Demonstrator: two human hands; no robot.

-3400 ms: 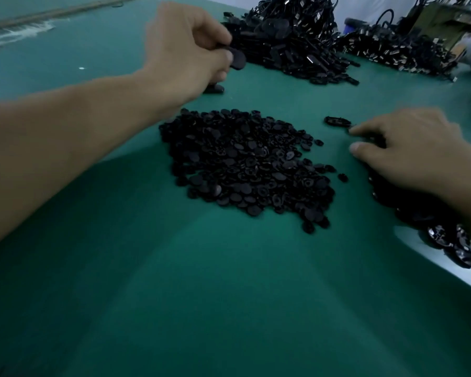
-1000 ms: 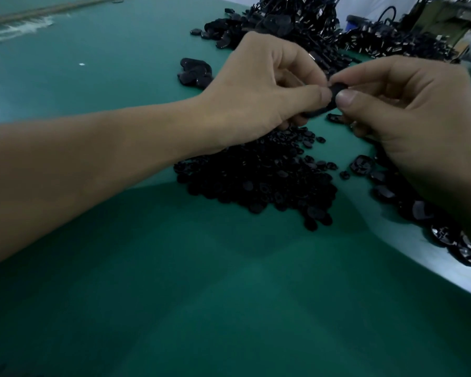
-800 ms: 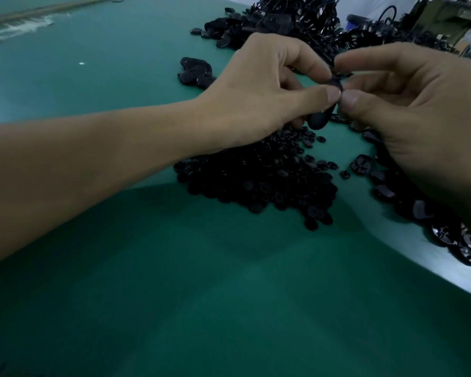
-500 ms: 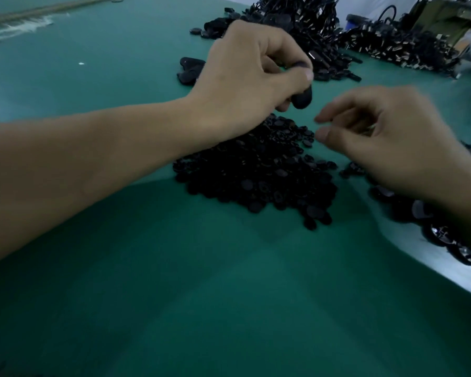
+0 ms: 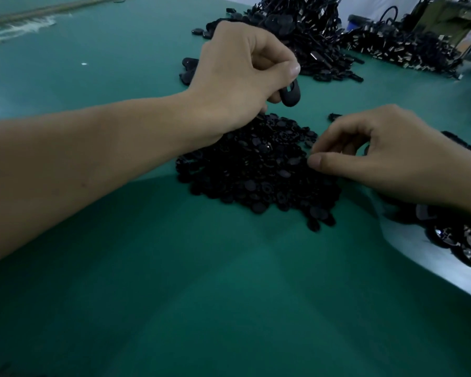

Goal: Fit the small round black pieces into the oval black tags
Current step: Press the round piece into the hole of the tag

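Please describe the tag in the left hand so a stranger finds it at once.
On the table, find the central pile of round pieces. Above it hangs the left hand, the tag sticking out below its fingers. It alone is held in the air; other tags lie on the table.

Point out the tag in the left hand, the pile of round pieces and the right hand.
tag (image 5: pixel 291 96), head view, lower rounded end.
pile (image 5: pixel 256 170), head view, its middle.
right hand (image 5: pixel 392 161), head view, back of hand.

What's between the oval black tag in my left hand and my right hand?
Head view: bare green table, then the far edge of the pile of small round black pieces, between the oval black tag and right hand.
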